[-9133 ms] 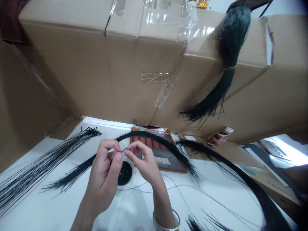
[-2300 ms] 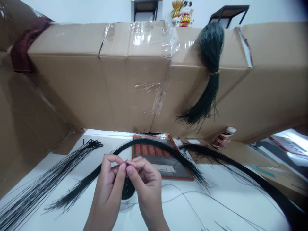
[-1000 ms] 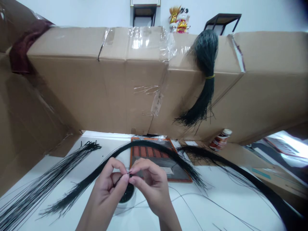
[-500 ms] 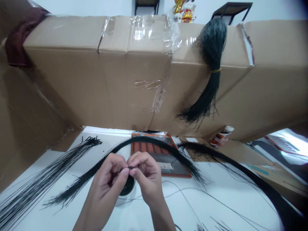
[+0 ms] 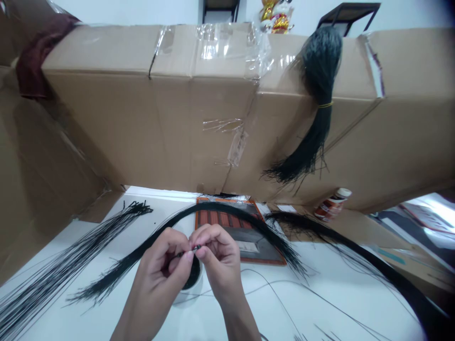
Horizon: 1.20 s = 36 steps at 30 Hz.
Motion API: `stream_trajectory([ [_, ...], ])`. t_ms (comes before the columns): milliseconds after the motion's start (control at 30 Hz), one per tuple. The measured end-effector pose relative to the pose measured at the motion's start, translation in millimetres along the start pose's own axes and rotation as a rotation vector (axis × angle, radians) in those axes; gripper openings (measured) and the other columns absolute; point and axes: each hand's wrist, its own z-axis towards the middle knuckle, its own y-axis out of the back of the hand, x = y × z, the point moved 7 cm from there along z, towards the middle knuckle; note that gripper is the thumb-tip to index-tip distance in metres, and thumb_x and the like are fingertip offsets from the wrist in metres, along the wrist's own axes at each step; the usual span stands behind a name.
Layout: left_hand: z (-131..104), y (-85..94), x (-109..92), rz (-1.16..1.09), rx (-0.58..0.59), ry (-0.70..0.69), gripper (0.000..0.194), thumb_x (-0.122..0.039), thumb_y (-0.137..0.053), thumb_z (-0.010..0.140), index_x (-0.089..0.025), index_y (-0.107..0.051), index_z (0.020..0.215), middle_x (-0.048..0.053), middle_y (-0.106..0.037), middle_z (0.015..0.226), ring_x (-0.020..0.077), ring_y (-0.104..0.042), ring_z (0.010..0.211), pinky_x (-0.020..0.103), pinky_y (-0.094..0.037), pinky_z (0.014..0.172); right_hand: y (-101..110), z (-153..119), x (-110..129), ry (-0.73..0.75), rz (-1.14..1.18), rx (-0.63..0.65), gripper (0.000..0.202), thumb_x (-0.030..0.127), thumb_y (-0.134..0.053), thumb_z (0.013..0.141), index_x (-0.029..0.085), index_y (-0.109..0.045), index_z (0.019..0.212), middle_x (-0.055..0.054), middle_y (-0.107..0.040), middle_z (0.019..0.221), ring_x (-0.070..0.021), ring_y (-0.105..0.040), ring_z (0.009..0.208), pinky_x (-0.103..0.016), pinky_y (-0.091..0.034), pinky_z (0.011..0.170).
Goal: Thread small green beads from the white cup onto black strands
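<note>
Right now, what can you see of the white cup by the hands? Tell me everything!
The cup is white, round and open at the top, maybe plastic. Dark, shiny little bits show inside. It stands upright on the white table, partly hidden by the left hand and right hand. I can't tell whether either hand touches it.
</note>
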Motion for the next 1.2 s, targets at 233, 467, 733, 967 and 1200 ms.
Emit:
stream_trajectory([
  [233, 1.6, 1.9, -0.1, 0.040, 0.009, -0.036, 0.017, -0.022, -0.058, 0.091, -0.022, -0.053, 0.075, -0.005, -0.038, 0.065, 0.0094, -0.034, 0.056, 0.018, -0.032, 0.051, 1.0, -0.4, -2.7, -0.017, 0.007, -0.003, 0.004, 0.023, -0.079, 0.084, 0.024, -0.075, 0.084, 0.001, -0.070, 0.076, -0.0087, -0.064, 0.072, -0.018, -0.050, 0.071],
  [467, 1.7, 1.8, -0.6, 0.047, 0.018, -0.030, 0.017, -0.022, -0.057, 0.091, -0.022, -0.052, 0.075, -0.005, -0.038, 0.065, 0.0098, -0.033, 0.056, 0.019, -0.032, 0.051, 2.6, -2.0, -3.1, -0.020, -0.029, -0.027, 0.008, 0.027, -0.080, 0.082, 0.023, -0.074, 0.081, -0.001, -0.070, 0.075, -0.0122, -0.063, 0.070, -0.023, -0.051, 0.068],
  [733, 3.9, 1.1, 3.6, 0.052, 0.092, -0.033, 0.018, -0.024, -0.058, 0.091, -0.022, -0.052, 0.074, -0.005, -0.038, 0.064, 0.0100, -0.035, 0.055, 0.020, -0.031, 0.051, 1.5, -0.1, -3.1, -0.017, -0.048, -0.022, 0.009, 0.027, -0.080, 0.082, 0.023, -0.073, 0.080, -0.002, -0.068, 0.074, -0.0138, -0.062, 0.069, -0.025, -0.051, 0.067],
  [967, 1.7, 1.7, -1.1, 0.036, 0.058, 0.026, 0.019, -0.028, -0.058, 0.092, -0.022, -0.052, 0.075, -0.005, -0.034, 0.063, 0.0105, -0.031, 0.056, 0.022, -0.027, 0.051, 1.0, 1.2, 3.0, -0.008, -0.119, 0.002, 0.009, 0.026, -0.080, 0.081, 0.023, -0.073, 0.080, -0.002, -0.067, 0.073, -0.0145, -0.059, 0.069, -0.028, -0.049, 0.068],
  [1200, -7.9, -5.6, 13.0, -0.013, 0.175, 0.157, 0.013, -0.037, -0.041, 0.100, -0.025, -0.045, 0.096, -0.004, -0.040, 0.070, 0.0131, -0.031, 0.057, 0.027, -0.027, 0.056, 3.0, -0.1, 1.9, -0.070, -0.191, 0.016, 0.011, 0.028, -0.080, 0.081, 0.022, -0.071, 0.079, -0.002, -0.065, 0.073, -0.0156, -0.058, 0.069, -0.029, -0.047, 0.065],
])
